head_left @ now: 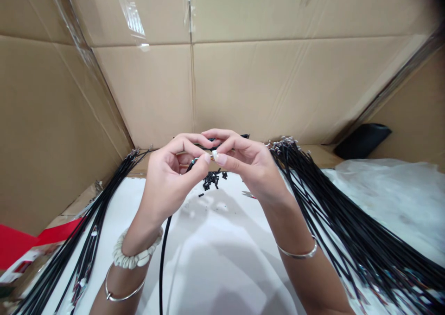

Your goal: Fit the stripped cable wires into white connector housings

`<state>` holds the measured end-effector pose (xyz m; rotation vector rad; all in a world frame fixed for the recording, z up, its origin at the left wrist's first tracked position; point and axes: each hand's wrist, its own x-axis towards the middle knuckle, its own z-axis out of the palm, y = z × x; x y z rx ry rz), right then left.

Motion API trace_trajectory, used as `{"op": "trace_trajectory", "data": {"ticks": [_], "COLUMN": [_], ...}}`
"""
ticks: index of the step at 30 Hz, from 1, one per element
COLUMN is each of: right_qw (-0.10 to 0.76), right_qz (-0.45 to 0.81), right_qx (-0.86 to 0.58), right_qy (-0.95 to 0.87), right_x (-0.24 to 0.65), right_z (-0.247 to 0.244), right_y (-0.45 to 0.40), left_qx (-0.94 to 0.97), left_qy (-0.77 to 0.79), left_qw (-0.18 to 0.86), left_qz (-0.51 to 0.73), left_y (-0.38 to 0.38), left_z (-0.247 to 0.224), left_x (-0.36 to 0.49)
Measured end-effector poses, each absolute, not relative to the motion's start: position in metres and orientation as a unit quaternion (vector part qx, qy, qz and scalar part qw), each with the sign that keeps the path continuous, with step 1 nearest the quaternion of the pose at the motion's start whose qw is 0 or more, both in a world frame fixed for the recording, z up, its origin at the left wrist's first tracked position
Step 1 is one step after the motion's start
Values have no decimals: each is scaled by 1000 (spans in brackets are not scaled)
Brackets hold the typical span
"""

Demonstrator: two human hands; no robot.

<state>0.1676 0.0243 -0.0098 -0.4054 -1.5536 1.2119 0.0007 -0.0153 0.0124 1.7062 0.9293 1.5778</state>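
Above the white desk's far edge (139, 183), the left hand (174, 173) pinches a thin black round cable (162, 264) near its wire end; the right hand (252, 164) grips a small white connector (214, 154), seemingly to keep both tips aligned.

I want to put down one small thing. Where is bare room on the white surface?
Widest: the white surface between the black cable and right forearm, nearer than the small black pieces. A narrower patch lies between the left cable bundle and left forearm. Crowded: around those pieces and the scissor blades, and under the right cable bundle.
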Motion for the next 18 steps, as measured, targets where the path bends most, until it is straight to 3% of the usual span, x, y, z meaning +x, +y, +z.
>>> {"op": "trace_trajectory", "data": {"ticks": [11, 18], "right_qw": [547, 543], "right_qz": [471, 496], "right_qx": [-193, -227], "right_qy": [-665, -638], "right_x": [164, 163], "right_z": [-11, -12], "right_y": [25, 26], "left_qx": [654, 646], "left_qy": [375, 386], "left_qw": [296, 358], "left_qz": [586, 553], "left_y": [-11, -10], "left_z": [10, 12], "left_x": [-1, -6]}}
